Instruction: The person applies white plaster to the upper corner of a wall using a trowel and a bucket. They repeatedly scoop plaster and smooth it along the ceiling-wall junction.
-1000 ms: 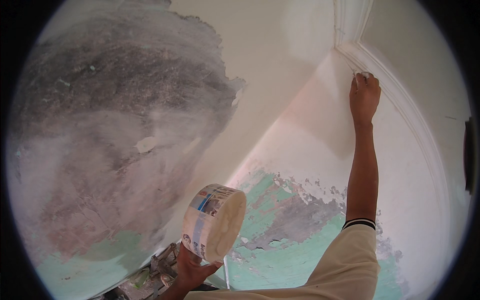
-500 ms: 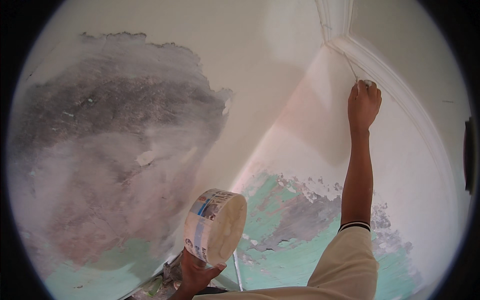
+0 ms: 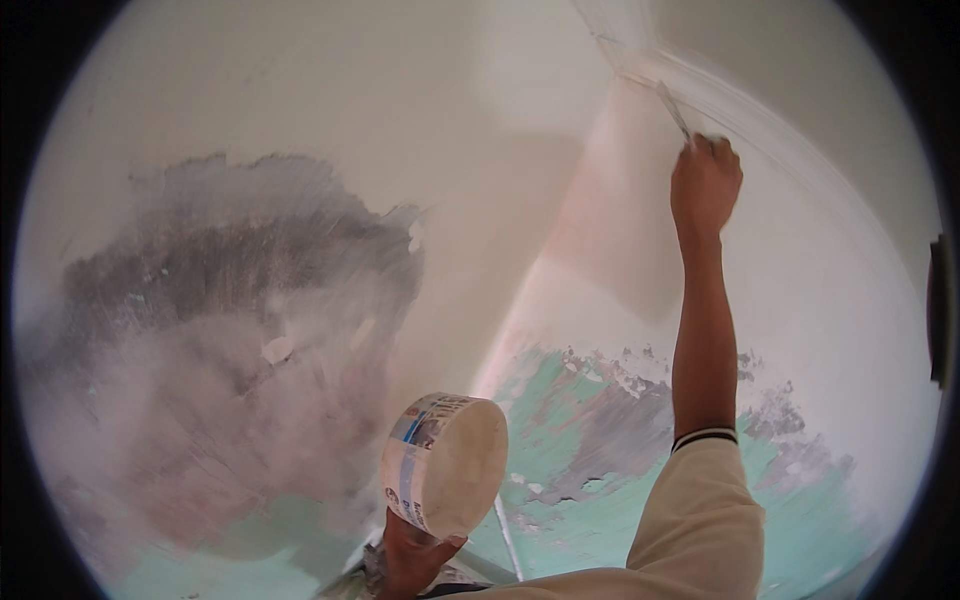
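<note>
My left hand [image 3: 415,555] holds a white plastic tub [image 3: 405,470] from below, its thumb near the rim. The tub is tilted so that its open mouth faces right, and pale material coats the inside. High on the right, my right hand [image 3: 707,180] is closed around a thin tool with a narrow flat blade, which looks like a putty knife [image 3: 674,108]. Its tip is up beside the white moulding [image 3: 740,100], close to the corner where the walls meet. The handle is hidden in my fist.
On the left wall, a large grey patch [image 3: 240,270] of bared plaster has ragged edges. Flaking green paint [image 3: 550,410] covers the lower right wall. A dark object [image 3: 938,310] stands at the far right edge, and a pale thin strip [image 3: 508,540] runs below the tub.
The view has shifted, so the wall patch appears lower. My right hand and its tool appear slightly further up and left. The tub appears a little lower and further right, its mouth turned more into view.
</note>
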### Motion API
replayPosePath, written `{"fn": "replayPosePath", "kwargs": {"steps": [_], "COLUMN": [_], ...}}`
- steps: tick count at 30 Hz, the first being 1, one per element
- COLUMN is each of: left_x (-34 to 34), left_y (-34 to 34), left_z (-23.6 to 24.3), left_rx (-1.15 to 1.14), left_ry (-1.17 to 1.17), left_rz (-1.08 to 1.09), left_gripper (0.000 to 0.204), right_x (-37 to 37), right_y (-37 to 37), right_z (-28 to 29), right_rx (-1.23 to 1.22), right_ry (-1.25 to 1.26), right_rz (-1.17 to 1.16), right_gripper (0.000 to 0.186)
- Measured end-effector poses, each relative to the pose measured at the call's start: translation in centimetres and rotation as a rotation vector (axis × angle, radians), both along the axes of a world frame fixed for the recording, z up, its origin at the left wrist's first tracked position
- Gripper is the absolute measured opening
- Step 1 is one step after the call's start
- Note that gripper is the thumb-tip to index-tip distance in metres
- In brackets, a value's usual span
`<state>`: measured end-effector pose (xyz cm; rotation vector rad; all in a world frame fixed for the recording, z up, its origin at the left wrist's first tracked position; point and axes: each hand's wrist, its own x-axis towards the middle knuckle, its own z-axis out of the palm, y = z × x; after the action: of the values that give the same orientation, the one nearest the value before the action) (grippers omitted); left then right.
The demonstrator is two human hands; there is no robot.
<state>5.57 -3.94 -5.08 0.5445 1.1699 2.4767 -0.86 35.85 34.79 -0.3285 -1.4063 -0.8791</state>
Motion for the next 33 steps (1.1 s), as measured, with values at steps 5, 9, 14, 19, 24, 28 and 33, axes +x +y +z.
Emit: {"fn": "replayPosePath", "kwargs": {"steps": [5, 9, 14, 19, 24, 28, 33], "left_x": [0.2, 0.7, -0.3, -1.8, -1.6, -0.1, 0.3], "left_y": [0.6, 0.6, -0.4, -2.2, -2.6, -4.5, -5.7], "left_z": [-1.1, 1.2, 1.7, 1.0, 1.6, -0.3, -0.5], "left_rx": [0.066, 0.17, 0.038, 0.091, 0.045, -0.134, -0.076], "left_ry": [0.053, 0.038, 0.174, 0.198, 0.213, 0.263, 0.305], "left_rz": [0.018, -0.031, 0.105, 0.16, 0.175, 0.345, 0.354], "left_gripper": [0.098, 0.096, 0.093, 0.089, 0.087, 0.089, 0.088], "right_x": [10.4, 13.7, 15.3, 10.2, -5.1, -10.4, -12.2], "right_y": [-5.7, -9.2, -7.7, -7.5, -3.7, -7.2, -6.5], "right_z": [-14.2, -25.3, -28.3, -22.3, -12.5, -6.2, -2.9], "right_rx": [-1.319, -1.488, -1.505, -1.389, -0.622, -0.764, -0.735], "right_ry": [-0.601, -1.407, -1.161, -0.228, 0.412, 0.371, 0.459], "right_rz": [1.026, 1.187, 1.071, 1.161, 1.225, 1.044, 0.913], "right_gripper": [0.023, 0.022, 0.018, 0.024, 0.022, 0.018, 0.013]}}
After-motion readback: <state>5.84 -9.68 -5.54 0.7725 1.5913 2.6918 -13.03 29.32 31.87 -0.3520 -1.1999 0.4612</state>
